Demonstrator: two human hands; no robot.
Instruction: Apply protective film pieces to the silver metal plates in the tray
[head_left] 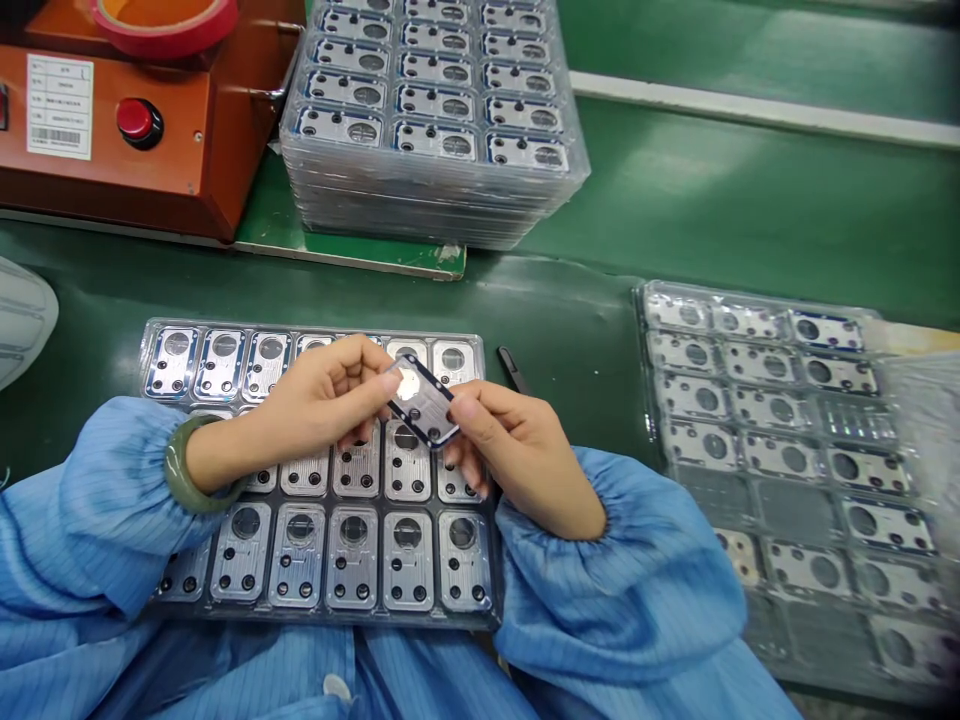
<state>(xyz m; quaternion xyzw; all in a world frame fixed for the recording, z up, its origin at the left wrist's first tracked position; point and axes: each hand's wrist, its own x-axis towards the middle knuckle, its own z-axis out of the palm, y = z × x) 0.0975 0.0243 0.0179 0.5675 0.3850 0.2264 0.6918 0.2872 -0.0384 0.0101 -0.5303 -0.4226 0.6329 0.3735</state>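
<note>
Between my two hands is a small metal plate (426, 400) with dark edges, a round area at one end and small dark holes. My left hand (337, 390) pinches its upper left end, and my right hand (502, 430) grips the lower right end. The plate is tilted above a clear plastic tray (300, 612) that holds rows of similar plates, partly covered by my hands and sleeves. Just beyond my right hand lies a dark, slim tool (513, 368), its lower part hidden.
A tall stack of filled trays (427, 190) stands at the back. Left of it is an orange machine (150, 180) with a red button (136, 120) and a red tape roll (169, 35). Another tray (795, 505) at right holds plates and some vacant pockets. A white object (22, 320) sits far left.
</note>
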